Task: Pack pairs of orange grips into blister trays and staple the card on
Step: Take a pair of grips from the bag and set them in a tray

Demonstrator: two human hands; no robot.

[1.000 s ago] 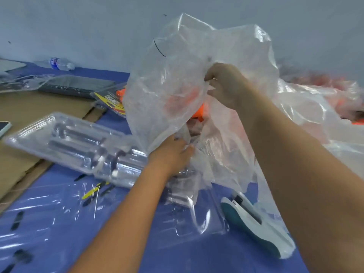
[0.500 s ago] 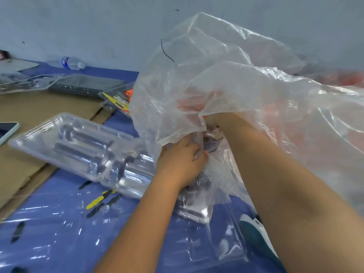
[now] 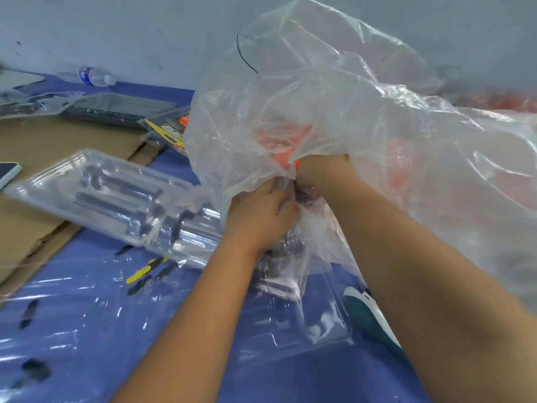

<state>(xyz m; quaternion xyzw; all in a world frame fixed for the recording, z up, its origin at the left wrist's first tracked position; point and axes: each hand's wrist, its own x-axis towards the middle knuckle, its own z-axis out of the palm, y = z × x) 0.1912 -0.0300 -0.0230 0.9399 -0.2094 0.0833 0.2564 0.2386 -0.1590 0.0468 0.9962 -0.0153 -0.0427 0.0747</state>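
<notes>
Orange grips [image 3: 283, 142] show only as a blurred orange mass through a large clear plastic bag [image 3: 334, 112] that fills the frame from twelve to three o'clock; how many lie inside cannot be counted. One more orange bit peeks out at the bag's left edge, in a finished pack with a yellow card [image 3: 171, 132] at about ten o'clock.

One left hand [image 3: 261, 216] sits near the centre, its fingers curled around a bunched fold of the bag's lower edge, gripping it. One right hand [image 3: 322, 170] lies just beyond it toward one o'clock, reaching into the bag's mouth; the film covers its fingers, so whether they are open or closed cannot be told.

Two clear blister trays lie on the blue sheet [image 3: 87, 330]: one [image 3: 110, 196] at nine o'clock, just left of the left hand, and another [image 3: 305, 321] at six o'clock, between the two forearms. One teal and white stapler [image 3: 366, 312] shows partly at five o'clock, against the right forearm. Farther out, brown cardboard [image 3: 43, 158] covers the left side, one phone [image 3: 8, 173] rests on its left edge, and one water bottle [image 3: 93, 77] lies at eleven o'clock by the wall.
</notes>
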